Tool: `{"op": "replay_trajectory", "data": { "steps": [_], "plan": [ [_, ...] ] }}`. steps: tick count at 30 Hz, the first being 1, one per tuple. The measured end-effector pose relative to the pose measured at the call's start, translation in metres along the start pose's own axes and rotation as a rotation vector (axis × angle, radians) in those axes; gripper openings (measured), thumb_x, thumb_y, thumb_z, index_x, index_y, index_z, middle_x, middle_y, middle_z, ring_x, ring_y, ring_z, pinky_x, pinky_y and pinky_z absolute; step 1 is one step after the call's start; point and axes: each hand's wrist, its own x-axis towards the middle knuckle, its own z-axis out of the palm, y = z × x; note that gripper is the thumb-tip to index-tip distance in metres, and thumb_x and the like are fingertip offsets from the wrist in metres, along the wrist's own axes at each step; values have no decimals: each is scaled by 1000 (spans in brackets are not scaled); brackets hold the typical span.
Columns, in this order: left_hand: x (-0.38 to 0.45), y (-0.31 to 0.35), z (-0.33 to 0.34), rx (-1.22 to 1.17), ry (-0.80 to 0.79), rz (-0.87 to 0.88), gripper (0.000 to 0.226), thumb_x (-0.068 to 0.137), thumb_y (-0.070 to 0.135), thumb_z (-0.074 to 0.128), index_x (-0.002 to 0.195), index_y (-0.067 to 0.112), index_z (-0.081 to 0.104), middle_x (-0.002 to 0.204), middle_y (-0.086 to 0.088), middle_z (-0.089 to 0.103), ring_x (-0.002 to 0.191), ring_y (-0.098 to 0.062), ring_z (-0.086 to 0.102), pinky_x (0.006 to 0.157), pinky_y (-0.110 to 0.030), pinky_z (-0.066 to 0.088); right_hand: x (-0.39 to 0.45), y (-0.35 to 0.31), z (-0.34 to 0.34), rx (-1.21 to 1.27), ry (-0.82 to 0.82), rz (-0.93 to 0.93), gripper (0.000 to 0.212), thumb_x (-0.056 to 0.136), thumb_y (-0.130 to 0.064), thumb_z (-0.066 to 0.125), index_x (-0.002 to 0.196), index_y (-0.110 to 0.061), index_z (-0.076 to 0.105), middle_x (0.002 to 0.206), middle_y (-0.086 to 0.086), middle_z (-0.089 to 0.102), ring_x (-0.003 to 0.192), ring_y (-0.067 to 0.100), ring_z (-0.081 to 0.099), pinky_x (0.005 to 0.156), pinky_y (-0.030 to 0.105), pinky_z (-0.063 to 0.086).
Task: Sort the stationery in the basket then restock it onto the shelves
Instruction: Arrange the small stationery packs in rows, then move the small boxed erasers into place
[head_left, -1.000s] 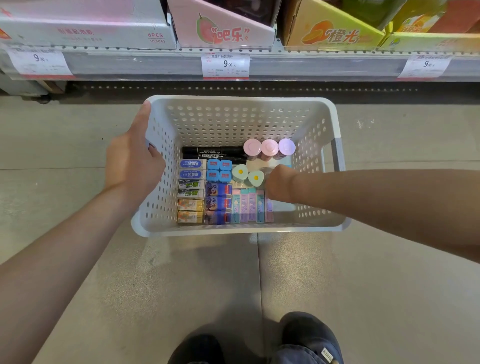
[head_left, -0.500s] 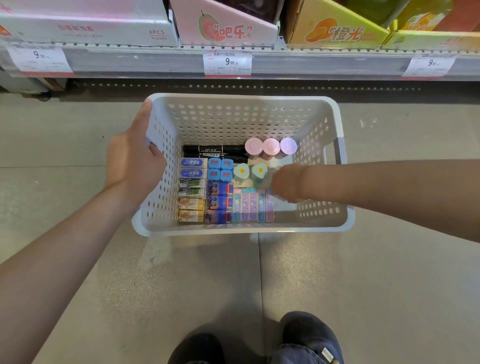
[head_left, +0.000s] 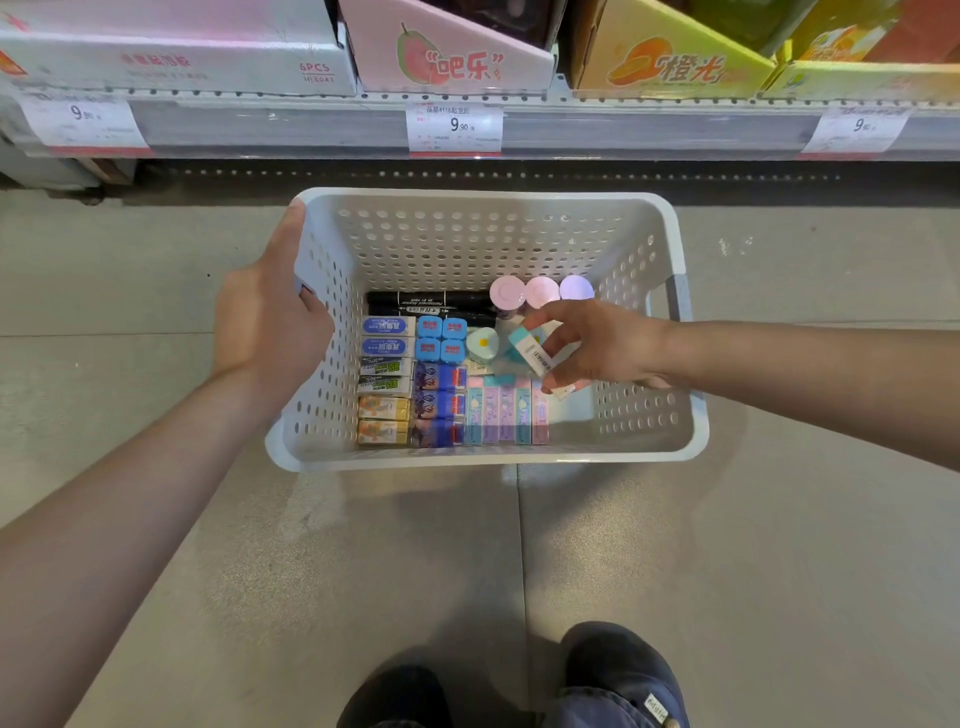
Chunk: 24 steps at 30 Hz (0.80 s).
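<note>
White perforated plastic forms the basket (head_left: 644, 249), which is gripped at its left wall by the left hand (head_left: 270, 332). Inside it, above the sorted rows of erasers (head_left: 504, 415), a teal-and-white eraser (head_left: 531, 352) is pinched by the right hand (head_left: 597, 348).

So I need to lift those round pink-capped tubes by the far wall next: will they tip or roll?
Probably tippy: the three round-capped tubes stand upright on end, apart from the packed erasers. Once on their sides they would likely roll, being round. The right hand, pinching a teal eraser, hovers close enough to knock them.
</note>
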Motion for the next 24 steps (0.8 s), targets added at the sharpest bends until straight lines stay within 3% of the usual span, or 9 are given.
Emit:
{"op": "replay_trajectory", "data": {
  "steps": [3,6,9,12,16,18,20,22,24],
  "plan": [
    [0,-1,1,10,3,3,70,89,-1,40,151,25,21,61,-4,42,58,-23,44,56,-34,37,-2,-4,0,-35,-38,-10,63,80,6,68,131,-23,46,90,-2,54,72,9,59,63,16,54],
    [0,-1,1,8,3,-1,70,90,-1,40,152,26,21,61,-3,42,57,-23,44,55,-35,39,0,-5,1,14,-52,12,37,90,2,56,121,-17,51,87,2,59,71,15,64,67,22,56],
    [-1,-1,1,3,4,0,69,90,-1,41,152,25,21,61,-3,43,55,-18,42,53,-33,37,4,-6,-2,-75,27,5,8,92,-8,58,96,-15,57,73,5,59,66,15,60,67,24,54],
    [-1,0,0,-2,5,-6,69,91,-1,41,152,26,22,62,-2,42,55,-13,41,47,-30,33,11,-12,-11,-273,155,-55,16,87,-10,63,73,-16,57,62,0,57,54,9,50,54,18,41],
    [-1,2,0,-13,2,-11,68,92,0,41,151,27,22,66,-2,44,56,-12,42,48,-29,36,16,-24,-22,-379,187,-84,10,86,-6,62,91,-14,58,57,-9,56,49,1,47,46,9,37],
    [-2,2,-1,-22,3,-18,68,92,0,41,151,27,22,67,-3,45,57,-11,42,47,-28,35,18,-23,-24,-338,141,-42,10,88,-3,57,95,-8,60,60,-2,63,50,7,54,55,13,45],
    [-2,3,-1,-32,5,-23,68,92,0,41,151,28,23,69,-4,45,56,-11,42,47,-26,34,21,-21,-23,-306,90,2,13,90,-11,57,95,-2,64,69,8,66,59,14,57,70,24,49],
    [-3,3,-1,-38,2,-16,68,92,0,41,151,27,23,73,-6,48,57,-11,43,47,-25,34,26,-18,-22,-365,71,12,24,91,-24,58,79,-4,64,66,5,63,58,12,55,70,24,46],
    [-3,3,-2,-41,-2,-10,68,92,0,41,151,27,23,75,-8,50,57,-12,43,48,-27,35,29,-16,-18,-534,22,28,26,94,-16,52,70,-9,62,67,0,61,55,7,51,63,22,43]
  ]
}}
